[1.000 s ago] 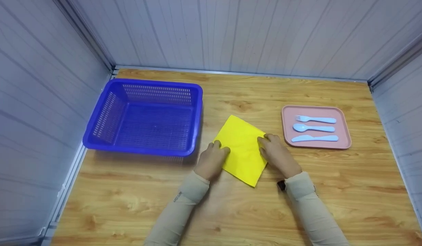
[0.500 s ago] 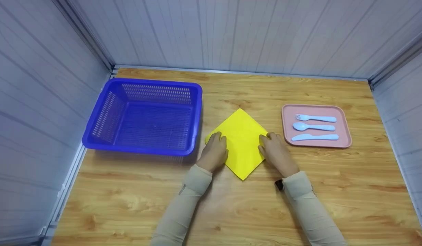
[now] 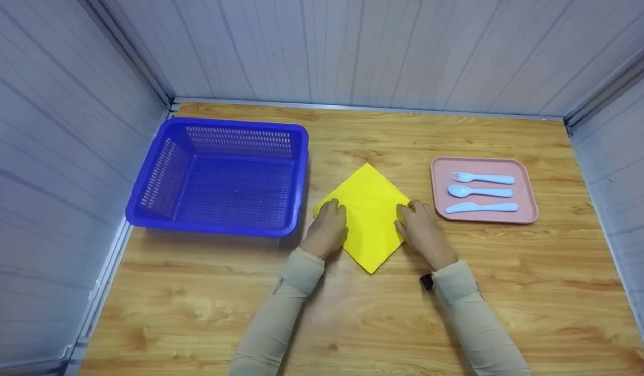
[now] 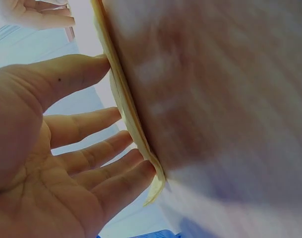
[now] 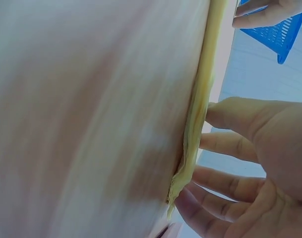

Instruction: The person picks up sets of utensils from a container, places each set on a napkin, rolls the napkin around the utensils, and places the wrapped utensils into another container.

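A folded yellow cloth (image 3: 371, 219) lies flat on the wooden table, turned like a diamond with one corner towards me. My left hand (image 3: 326, 230) rests its fingertips on the cloth's left corner. On the opposite corner lie the fingertips of my right hand (image 3: 422, 232). In the left wrist view, the thumb and spread fingers of the left hand (image 4: 76, 134) press down on the cloth's layered edge (image 4: 126, 104). The right wrist view has the right hand (image 5: 255, 163) touching the cloth (image 5: 198, 114) from above in the same way, near a slightly ruffled end.
Left of the cloth stands a blue plastic basket (image 3: 217, 230) with slotted walls. To the right is a pink tray (image 3: 528, 201) bearing a light blue fork (image 3: 484, 178), spoon (image 3: 481, 191) and knife (image 3: 484, 208). Pale panels (image 3: 332, 52) wall in the table at the back and sides.
Both hands have turned the cloth clockwise, so its near corner has swung left and its far corner right. It has also shifted slightly away from me. During the last half second little has moved.
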A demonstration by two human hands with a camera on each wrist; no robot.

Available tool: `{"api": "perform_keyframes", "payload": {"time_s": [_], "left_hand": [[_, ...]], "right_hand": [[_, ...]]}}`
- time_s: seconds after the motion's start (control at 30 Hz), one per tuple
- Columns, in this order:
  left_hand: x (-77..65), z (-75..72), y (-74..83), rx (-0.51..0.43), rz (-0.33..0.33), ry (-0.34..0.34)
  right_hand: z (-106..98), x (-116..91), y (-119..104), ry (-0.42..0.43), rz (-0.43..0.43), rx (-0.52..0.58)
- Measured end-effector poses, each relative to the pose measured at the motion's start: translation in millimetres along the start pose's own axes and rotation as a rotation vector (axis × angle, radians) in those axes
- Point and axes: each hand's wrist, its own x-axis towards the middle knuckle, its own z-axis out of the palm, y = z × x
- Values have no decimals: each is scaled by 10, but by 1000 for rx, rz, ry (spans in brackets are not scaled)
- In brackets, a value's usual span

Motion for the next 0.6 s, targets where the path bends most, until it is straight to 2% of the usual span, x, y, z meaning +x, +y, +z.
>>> {"api": "perform_keyframes", "payload": {"time_s": [0.33,0.6], "left_hand": [[-4,-19,-18,-18,7,21],[-9,3,-8,30,30,78]], "right_hand": [[-12,-5,0,4,5,25],[-16,-5,19,9,-11,37]]}}
